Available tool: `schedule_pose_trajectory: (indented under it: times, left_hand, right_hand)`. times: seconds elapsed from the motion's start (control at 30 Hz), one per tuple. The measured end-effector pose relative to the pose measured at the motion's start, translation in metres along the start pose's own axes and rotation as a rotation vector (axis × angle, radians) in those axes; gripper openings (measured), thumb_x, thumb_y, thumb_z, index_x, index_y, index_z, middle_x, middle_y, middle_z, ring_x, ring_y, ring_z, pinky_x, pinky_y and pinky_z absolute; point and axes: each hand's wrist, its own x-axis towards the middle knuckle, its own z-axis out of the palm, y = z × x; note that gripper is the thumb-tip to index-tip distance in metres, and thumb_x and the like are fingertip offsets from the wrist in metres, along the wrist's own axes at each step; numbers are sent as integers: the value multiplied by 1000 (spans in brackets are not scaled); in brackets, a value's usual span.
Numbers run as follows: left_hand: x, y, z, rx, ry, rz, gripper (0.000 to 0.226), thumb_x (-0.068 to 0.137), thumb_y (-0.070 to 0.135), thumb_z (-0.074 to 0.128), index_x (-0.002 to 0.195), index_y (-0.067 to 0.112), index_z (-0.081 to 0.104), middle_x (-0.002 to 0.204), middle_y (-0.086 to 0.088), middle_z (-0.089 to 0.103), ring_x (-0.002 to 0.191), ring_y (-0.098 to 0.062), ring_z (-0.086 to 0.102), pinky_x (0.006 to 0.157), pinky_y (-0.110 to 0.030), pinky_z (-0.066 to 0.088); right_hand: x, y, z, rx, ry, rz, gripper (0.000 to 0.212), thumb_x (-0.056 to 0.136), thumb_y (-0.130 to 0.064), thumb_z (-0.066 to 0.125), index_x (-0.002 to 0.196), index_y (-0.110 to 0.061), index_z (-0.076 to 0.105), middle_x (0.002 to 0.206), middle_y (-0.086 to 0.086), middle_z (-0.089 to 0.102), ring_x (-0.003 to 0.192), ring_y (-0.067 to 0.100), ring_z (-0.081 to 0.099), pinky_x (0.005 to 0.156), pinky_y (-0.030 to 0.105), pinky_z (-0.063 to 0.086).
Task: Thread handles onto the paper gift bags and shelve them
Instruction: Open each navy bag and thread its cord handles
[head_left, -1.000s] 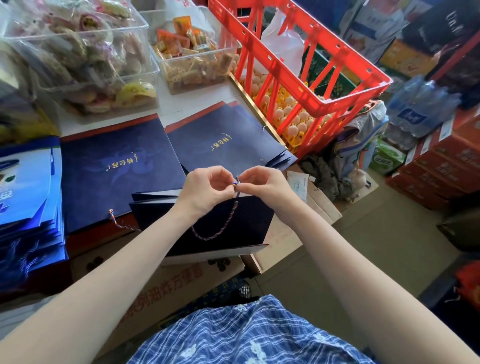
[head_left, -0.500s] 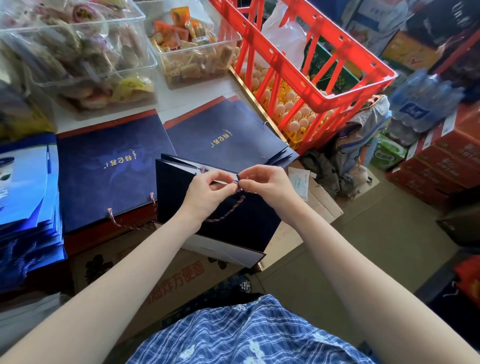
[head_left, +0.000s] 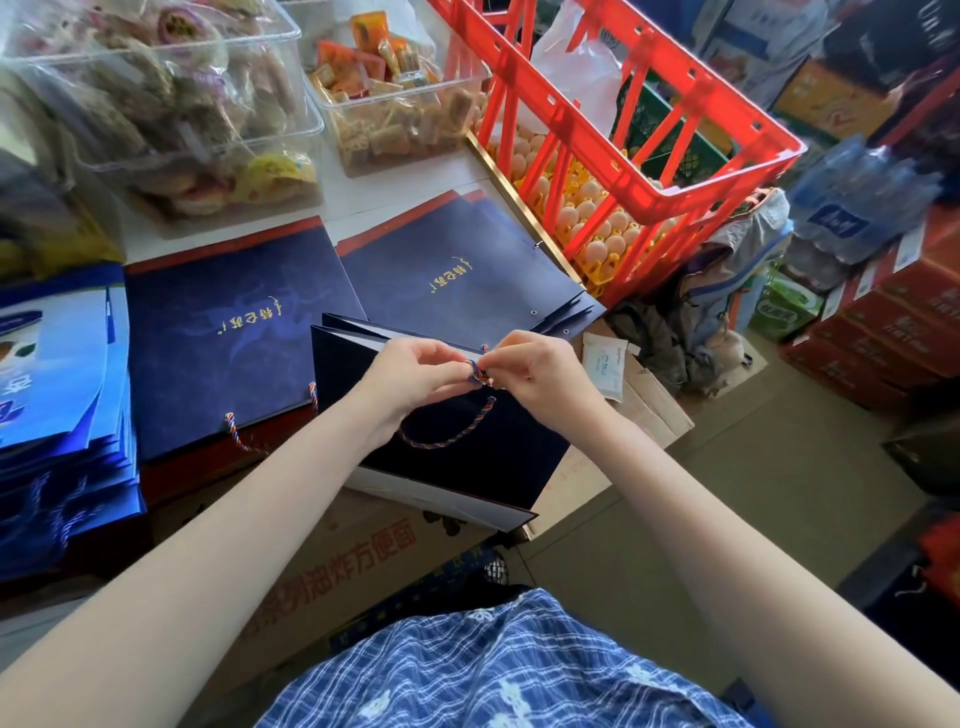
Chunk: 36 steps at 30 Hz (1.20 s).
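A dark navy paper gift bag stands tilted in front of me, its mouth toward the table. A twisted blue-red-gold cord handle loops down its near face. My left hand and my right hand meet at the bag's top edge, both pinching the cord's end, which is bunched between the fingertips. Two flat stacks of the same navy bags lie behind: the left stack with cord ends hanging at its near edge, the right stack showing bare eyelets.
Light-blue bags are piled at the left. Clear tubs of snacks stand at the back. A red crate over egg trays sits at the right. Cardboard boxes lie under the bag; bottled water and cartons line the floor.
The bag was raised from lying folded to standing open at the top. Both hands rose slightly with it and bunched the cord's end tighter between the fingertips.
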Motion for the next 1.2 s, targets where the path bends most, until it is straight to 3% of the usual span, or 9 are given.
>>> schedule_pose_trajectory:
  times: [0.13,0.27,0.5,0.67,0.77,0.9,0.97,1.1,1.2]
  left_hand:
    - [3,9,-9,42,-75,-88,14,83,-7,60,96,-8,65,94,-17,70,79,-17,71,74,-17,55]
    - [2,12,-7,66,-113,-101,16,82,-8,61,98,-9,65,93,-17,70,77,-17,71,75,-19,56]
    - [2,7,2,127,-57,-20,8,81,0,68,89,-2,67,94,-16,70,75,-16,71,75,-22,57]
    - [-1,-9,5,625,115,289,7,85,20,66,84,13,68,73,2,68,69,-10,64,72,-18,50]
    - [-4,-31,-1,904,177,348,13,83,29,67,90,18,68,85,8,69,79,-10,64,81,-28,50]
    - [-5,-40,19,849,264,208,30,80,49,65,90,22,69,83,10,66,79,-10,63,75,-29,49]
    - [1,-37,35,927,314,186,32,81,53,62,86,22,70,83,7,66,83,-15,61,81,-32,46]
    - [11,-39,40,782,325,237,27,86,36,63,74,13,70,75,1,53,83,-23,56,79,-32,41]
    - [10,-40,34,549,250,217,25,86,24,64,69,6,67,78,5,50,82,-10,50,75,-21,34]
  right_hand:
    - [-2,1,3,-44,76,-118,11,80,-2,66,87,-4,75,84,13,67,72,18,60,62,15,44]
    - [-5,0,9,109,160,-12,11,79,5,65,88,-1,68,84,8,68,77,21,66,75,31,56]
    - [-6,-2,-5,360,-48,144,23,81,1,68,98,-11,59,96,2,66,90,16,67,83,24,55]
    - [-10,-1,-2,479,126,271,21,76,-3,74,92,-7,62,90,7,69,83,16,68,79,26,56]
    - [-12,5,-13,678,209,378,22,76,-1,74,90,-13,61,84,4,70,79,12,68,79,24,55]
    - [-10,2,-13,676,153,339,24,77,-2,73,90,-17,59,84,4,70,78,12,68,81,28,55]
    - [-7,-2,-10,672,120,307,25,77,-2,73,92,-16,58,86,7,71,79,14,69,82,30,56]
    - [-3,1,-14,634,181,261,23,78,0,72,92,-11,57,85,6,70,81,12,68,79,24,55]
    - [1,14,-24,564,278,283,18,83,0,66,98,-7,58,87,2,69,84,6,66,79,17,52]
